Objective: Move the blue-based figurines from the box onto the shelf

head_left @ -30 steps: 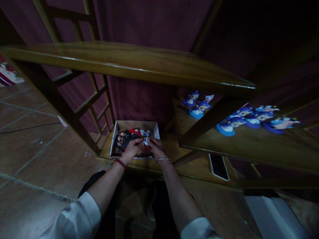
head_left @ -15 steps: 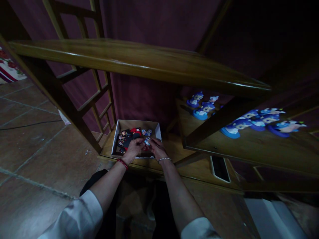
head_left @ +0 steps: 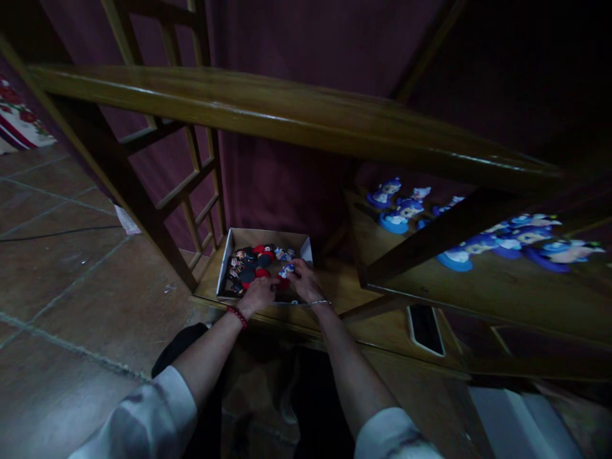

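A shallow cardboard box on the low wooden shelf holds several small figurines in red, black and other colours. My right hand is over the box's right part, its fingers closed on a small blue and white figurine. My left hand reaches over the box's front edge beside red pieces; its fingertips are too dim to tell whether they grip anything. Another small pale blue figurine lies near the box's back right.
Several blue and white figurines stand on the raised shelf at right. A dark-screened phone lies on the lower shelf. A thick wooden beam crosses above the box, with posts at both sides.
My hands have moved apart. The blue and white figurine, earlier between both hands, is now in my right hand. My left hand has shifted slightly down, and the view has moved a little.
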Demonstrator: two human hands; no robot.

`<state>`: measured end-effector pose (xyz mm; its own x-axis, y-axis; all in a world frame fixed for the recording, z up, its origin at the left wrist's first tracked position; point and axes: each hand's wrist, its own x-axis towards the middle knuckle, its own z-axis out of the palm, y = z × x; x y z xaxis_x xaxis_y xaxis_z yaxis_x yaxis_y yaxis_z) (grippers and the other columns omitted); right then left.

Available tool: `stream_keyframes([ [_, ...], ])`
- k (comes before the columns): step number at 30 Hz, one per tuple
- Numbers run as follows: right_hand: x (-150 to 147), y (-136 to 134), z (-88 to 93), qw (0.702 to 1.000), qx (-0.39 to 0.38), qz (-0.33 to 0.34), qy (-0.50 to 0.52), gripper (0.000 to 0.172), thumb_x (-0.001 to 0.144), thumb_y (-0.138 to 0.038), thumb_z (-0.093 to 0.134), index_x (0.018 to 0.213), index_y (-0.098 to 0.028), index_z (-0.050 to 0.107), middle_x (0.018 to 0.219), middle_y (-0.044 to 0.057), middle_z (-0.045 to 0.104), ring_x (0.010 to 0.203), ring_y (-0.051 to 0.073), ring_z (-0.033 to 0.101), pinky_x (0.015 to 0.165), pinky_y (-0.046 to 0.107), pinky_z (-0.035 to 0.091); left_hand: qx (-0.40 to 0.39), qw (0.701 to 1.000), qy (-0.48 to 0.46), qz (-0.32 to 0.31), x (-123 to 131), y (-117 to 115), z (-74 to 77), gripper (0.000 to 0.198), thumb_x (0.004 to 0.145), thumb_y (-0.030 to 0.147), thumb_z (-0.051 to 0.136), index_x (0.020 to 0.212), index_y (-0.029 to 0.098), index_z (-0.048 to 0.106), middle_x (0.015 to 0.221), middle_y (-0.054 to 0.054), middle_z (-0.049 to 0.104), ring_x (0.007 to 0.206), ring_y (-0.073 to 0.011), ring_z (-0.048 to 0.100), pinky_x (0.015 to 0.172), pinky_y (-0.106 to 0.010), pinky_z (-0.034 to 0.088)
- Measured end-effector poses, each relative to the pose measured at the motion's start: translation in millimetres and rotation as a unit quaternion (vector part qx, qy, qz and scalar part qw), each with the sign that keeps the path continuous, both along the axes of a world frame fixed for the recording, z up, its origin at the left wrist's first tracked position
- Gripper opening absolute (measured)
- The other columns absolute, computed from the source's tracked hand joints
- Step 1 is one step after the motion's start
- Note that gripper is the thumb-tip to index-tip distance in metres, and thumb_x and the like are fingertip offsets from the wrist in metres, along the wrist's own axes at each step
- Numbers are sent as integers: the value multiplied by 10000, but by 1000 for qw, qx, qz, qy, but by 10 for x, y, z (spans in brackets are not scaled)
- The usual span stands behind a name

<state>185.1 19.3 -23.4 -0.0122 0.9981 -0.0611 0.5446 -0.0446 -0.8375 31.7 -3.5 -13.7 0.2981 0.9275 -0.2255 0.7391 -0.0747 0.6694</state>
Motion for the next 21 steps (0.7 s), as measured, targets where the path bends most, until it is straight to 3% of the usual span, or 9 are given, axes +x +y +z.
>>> stream_keyframes([
  [4, -16, 12, 3, 999, 8, 23, -34, 366, 687, -171, 510, 1038, -270, 536, 912, -12, 612, 835, 134, 571, 763, 265, 437, 5, 995, 59, -82, 7, -46, 92, 351, 764, 153, 353, 1019, 214, 585, 927, -48, 635, 824, -152, 578, 715, -235, 414],
  [8, -12, 35, -62, 998, -2, 30, -54, 328, 682, -167, 518, 994, -244, 581, 831, 1, 618, 782, 141, 578, 747, 273, 448, -6, 987, 82, -137, 23, -69, 143, 279, 781, 173, 346, 867, 166, 612, 854, -51, 631, 762, -149, 569, 660, -225, 409],
  [15, -13, 60, -183, 998, 6, 34, -49, 294, 667, -183, 543, 946, -250, 605, 812, -9, 625, 753, 136, 575, 725, 270, 460, -4, 982, 60, -181, 21, -60, 100, 239, 798, 149, 346, 804, 136, 584, 864, -46, 615, 776, -124, 549, 663, -198, 397],
  [21, -4, 67, -201, 998, 13, 46, -45, 287, 666, -195, 540, 936, -258, 612, 796, -17, 631, 703, 119, 574, 697, 254, 467, 9, 984, 68, -167, 3, -61, 76, 224, 801, 166, 346, 818, 160, 569, 877, -24, 600, 781, -112, 536, 681, -195, 399],
])
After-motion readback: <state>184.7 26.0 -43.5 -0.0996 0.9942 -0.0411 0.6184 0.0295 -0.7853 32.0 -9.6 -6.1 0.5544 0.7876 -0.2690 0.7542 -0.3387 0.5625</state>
